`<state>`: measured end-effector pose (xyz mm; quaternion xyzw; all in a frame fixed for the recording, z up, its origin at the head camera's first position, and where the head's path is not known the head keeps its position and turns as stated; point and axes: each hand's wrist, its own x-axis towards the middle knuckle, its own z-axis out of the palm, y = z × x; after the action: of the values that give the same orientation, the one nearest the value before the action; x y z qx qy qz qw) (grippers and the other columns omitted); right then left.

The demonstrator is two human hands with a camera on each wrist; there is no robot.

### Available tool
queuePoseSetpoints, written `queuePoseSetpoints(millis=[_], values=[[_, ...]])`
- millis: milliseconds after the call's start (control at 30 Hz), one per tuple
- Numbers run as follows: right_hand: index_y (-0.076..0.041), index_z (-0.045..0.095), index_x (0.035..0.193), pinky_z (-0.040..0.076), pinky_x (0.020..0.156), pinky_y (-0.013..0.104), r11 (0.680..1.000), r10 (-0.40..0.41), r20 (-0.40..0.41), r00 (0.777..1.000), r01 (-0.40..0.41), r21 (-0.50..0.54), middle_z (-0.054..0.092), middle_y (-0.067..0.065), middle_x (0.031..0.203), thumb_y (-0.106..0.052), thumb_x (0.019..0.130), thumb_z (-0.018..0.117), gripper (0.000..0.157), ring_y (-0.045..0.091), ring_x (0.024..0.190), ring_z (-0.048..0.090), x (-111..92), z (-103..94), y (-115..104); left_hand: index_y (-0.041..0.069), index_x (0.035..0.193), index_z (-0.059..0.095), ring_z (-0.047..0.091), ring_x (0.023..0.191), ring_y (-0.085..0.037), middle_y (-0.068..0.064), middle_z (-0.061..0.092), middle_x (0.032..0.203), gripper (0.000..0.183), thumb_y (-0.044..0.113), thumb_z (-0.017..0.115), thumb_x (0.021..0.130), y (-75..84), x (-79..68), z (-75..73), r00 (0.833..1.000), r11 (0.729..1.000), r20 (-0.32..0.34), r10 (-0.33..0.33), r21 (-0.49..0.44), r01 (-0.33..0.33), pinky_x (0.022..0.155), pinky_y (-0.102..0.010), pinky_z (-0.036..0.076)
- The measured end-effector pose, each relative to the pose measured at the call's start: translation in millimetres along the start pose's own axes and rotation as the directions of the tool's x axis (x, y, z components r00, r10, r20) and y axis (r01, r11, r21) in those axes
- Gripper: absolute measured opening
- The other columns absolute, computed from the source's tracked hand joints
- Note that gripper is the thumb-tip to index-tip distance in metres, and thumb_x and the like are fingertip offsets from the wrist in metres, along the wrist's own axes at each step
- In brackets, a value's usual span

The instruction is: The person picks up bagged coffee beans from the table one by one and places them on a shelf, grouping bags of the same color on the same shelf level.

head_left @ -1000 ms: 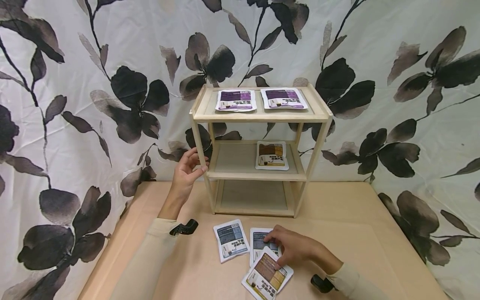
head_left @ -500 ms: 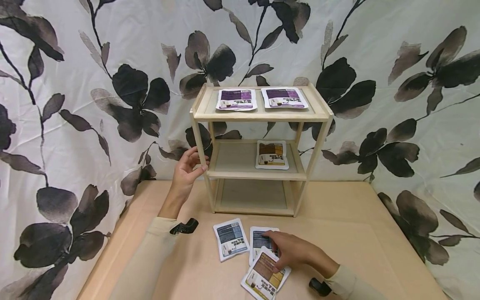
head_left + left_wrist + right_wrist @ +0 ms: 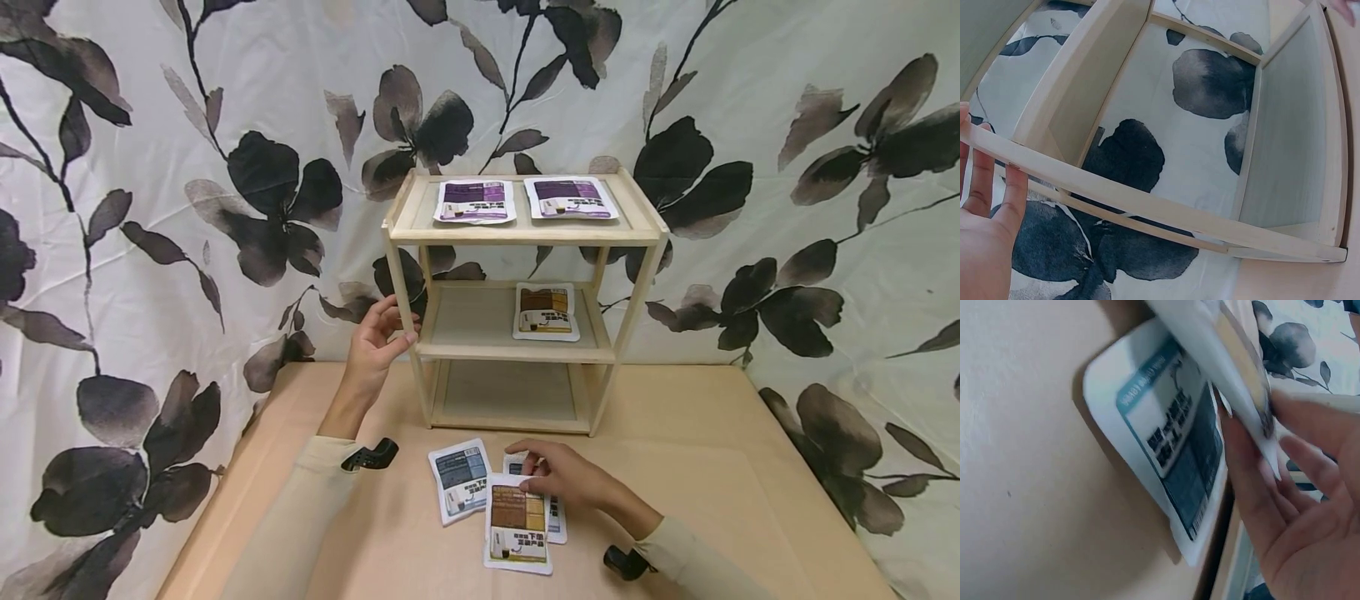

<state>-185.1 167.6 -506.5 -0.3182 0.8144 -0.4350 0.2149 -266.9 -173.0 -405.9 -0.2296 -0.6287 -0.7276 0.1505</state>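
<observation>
My right hand pinches a white sachet with a brown and yellow label by its upper edge, thumb on the near face. In the right wrist view the held sachet tilts above a blue-labelled sachet lying on the table. A second blue-labelled sachet lies to the left, its right edge overlapped by the held one. My left hand holds the left front post of a three-tier wooden shelf rack; the left wrist view shows fingers behind the post.
Two purple-labelled sachets, one left and one right, lie on the top tier. Another brown-labelled sachet lies on the middle tier's right side. Behind the table hangs a floral cloth.
My right hand has picked up the brown-labelled sachet from its slanted place, turned it nearly straight and shifted slightly away from me. The left hand has stayed on the post.
</observation>
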Motion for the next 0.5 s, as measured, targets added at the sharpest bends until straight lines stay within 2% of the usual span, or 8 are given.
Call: queuePoseSetpoints(millis=[100,200,333,433,500], values=[[-0.005,0.052,0.145,0.055,0.089,0.038,1.000,-0.028,-0.046,0.999,0.028,0.005,0.059,0.017,0.124,-0.014,0.090,0.078,0.061,0.029,0.103,0.064,0,4.3,5,0.017,0.139,0.057,0.064,0.102,-0.016,-0.010,0.065,0.114,0.059,-0.016,0.064,0.090,-0.1,-0.8,0.6,1.000,1.000,0.000,-0.002,0.000,0.002,0.088,-0.024,0.055],[-0.009,0.060,0.140,0.050,0.099,0.041,0.999,-0.037,-0.062,0.997,0.036,-0.018,0.054,0.014,0.132,-0.017,0.084,0.084,0.061,0.031,0.117,0.056,-3,10.3,7,0.019,0.138,0.057,0.065,0.102,-0.016,-0.007,0.066,0.114,0.060,-0.016,0.064,0.089,0.8,-1.4,1.2,1.000,1.000,-0.008,-0.003,0.001,0.003,0.088,-0.025,0.055],[-0.011,0.074,0.122,0.047,0.087,0.032,0.998,-0.043,-0.094,0.995,0.038,-0.049,0.059,0.009,0.120,-0.015,0.082,0.085,0.042,0.024,0.107,0.052,-5,19.9,8,0.018,0.140,0.056,0.065,0.102,-0.016,0.000,0.066,0.112,0.061,-0.015,0.064,0.090,1.3,-1.7,1.4,1.000,1.000,-0.009,-0.004,0.009,0.004,0.088,-0.025,0.055],[-0.011,0.078,0.113,0.046,0.075,0.027,0.999,-0.034,-0.112,0.993,0.031,-0.024,0.065,0.008,0.109,-0.009,0.083,0.082,0.031,0.022,0.095,0.055,-6,25.2,6,0.017,0.141,0.056,0.064,0.103,-0.016,0.000,0.066,0.112,0.060,-0.015,0.064,0.090,0.9,-0.8,1.2,1.000,1.000,-0.006,-0.008,0.011,0.008,0.089,-0.025,0.055],[-0.012,0.079,0.110,0.045,0.074,0.025,1.000,-0.015,-0.111,0.994,0.014,-0.004,0.068,0.007,0.105,-0.007,0.085,0.080,0.026,0.020,0.091,0.055,-6,27.2,5,0.018,0.140,0.056,0.064,0.103,-0.016,0.000,0.066,0.112,0.061,-0.015,0.064,0.090,0.5,0.0,1.3,1.000,1.000,-0.006,-0.011,0.008,0.011,0.089,-0.026,0.056]])
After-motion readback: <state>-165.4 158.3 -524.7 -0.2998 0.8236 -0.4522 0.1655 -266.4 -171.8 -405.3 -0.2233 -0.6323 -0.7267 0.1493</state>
